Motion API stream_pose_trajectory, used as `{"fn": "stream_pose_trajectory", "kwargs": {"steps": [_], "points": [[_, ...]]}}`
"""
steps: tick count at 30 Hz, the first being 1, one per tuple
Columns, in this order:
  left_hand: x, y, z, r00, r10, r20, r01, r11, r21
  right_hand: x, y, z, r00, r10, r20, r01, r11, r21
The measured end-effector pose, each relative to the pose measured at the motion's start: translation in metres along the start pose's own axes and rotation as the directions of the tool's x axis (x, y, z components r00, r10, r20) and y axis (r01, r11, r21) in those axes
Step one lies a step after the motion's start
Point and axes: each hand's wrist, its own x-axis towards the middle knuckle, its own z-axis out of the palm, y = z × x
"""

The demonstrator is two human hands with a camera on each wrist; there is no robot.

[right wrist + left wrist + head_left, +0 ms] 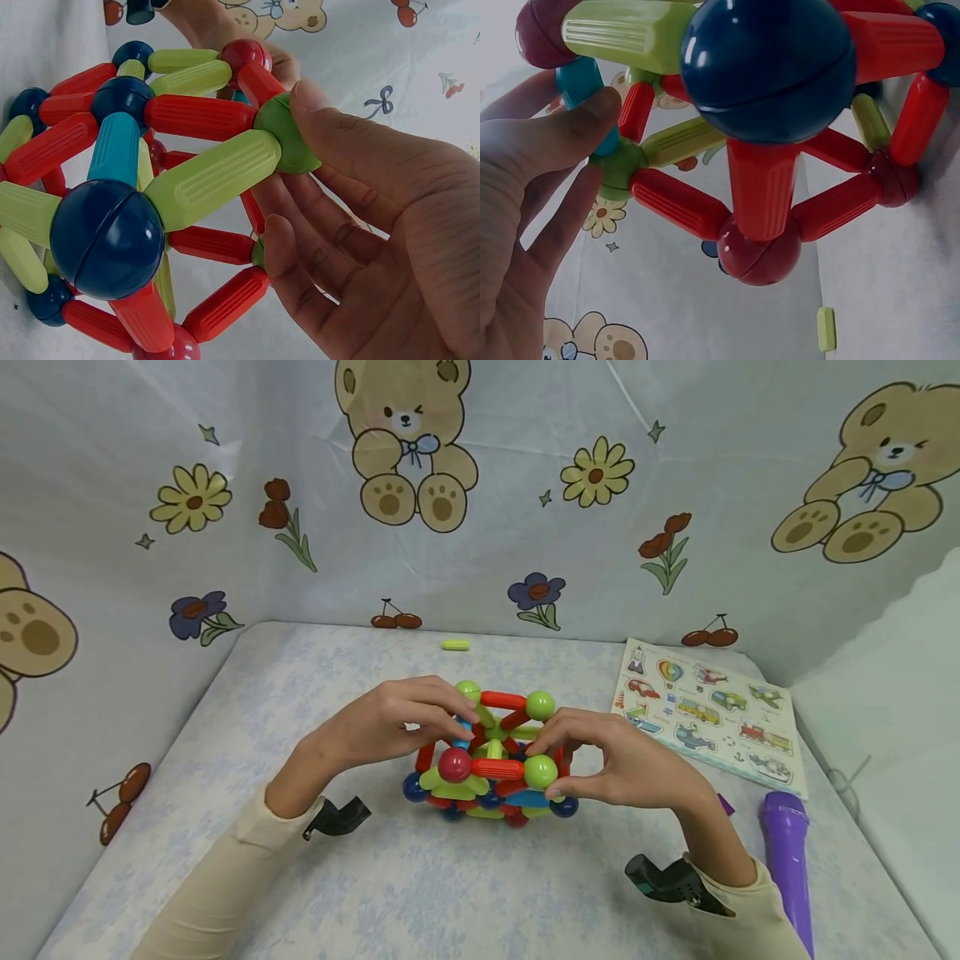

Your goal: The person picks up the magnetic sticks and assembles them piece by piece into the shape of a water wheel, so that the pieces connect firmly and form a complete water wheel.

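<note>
In the head view a toy structure of colored rods and balls (491, 789) stands mid-table. My left hand (393, 718) is at its upper left and pinches a blue rod (579, 81) between thumb and fingers. That rod runs between a dark red ball (454, 765) and a green ball (617, 171). On the right side, my right hand (618, 758) holds a green ball (285, 136) at an upper corner, its thumb against the ball and fingers behind. Large blue balls (107, 238) join red, green and blue rods lower down. Parts of the far side are hidden.
A loose yellow-green rod (455, 645) lies near the table's back edge. At the right are a picture board (708, 710) with vehicle drawings and a purple toy microphone (785, 852). A cloth printed with bears hangs behind the table.
</note>
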Motion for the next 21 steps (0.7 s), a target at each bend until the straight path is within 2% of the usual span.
{"fn": "stream_pose_trajectory", "kwargs": {"steps": [6,10,13,15,17,19,21], "points": [[-0.001,0.0,-0.002,1.0,-0.028,0.003,0.028,0.999,-0.023,0.0,0.001,0.0,1.0,-0.015,-0.002,0.015,1.0,-0.005],[0.0,-0.001,-0.009,0.998,-0.06,0.001,0.06,0.998,-0.02,-0.001,0.0,-0.002,1.0,-0.01,-0.004,0.01,1.0,-0.022],[-0.001,-0.008,-0.015,0.991,-0.129,-0.035,0.128,0.992,-0.012,-0.001,-0.001,-0.003,1.0,0.001,-0.002,-0.001,1.0,-0.031],[-0.003,-0.018,-0.019,0.978,-0.193,-0.075,0.193,0.981,-0.007,-0.001,-0.002,-0.003,1.0,0.008,0.001,-0.008,0.999,-0.035],[-0.004,-0.033,-0.02,0.956,-0.273,-0.106,0.272,0.962,-0.015,-0.002,-0.003,-0.003,1.0,0.015,0.003,-0.015,0.999,-0.037],[-0.003,-0.052,-0.02,0.929,-0.354,-0.11,0.354,0.935,-0.02,-0.003,-0.003,-0.003,1.0,0.02,0.001,-0.02,0.999,-0.039],[0.0,-0.075,-0.019,0.89,-0.448,-0.083,0.449,0.893,-0.01,-0.004,-0.003,-0.003,1.0,0.019,-0.004,-0.019,0.999,-0.036]]}}
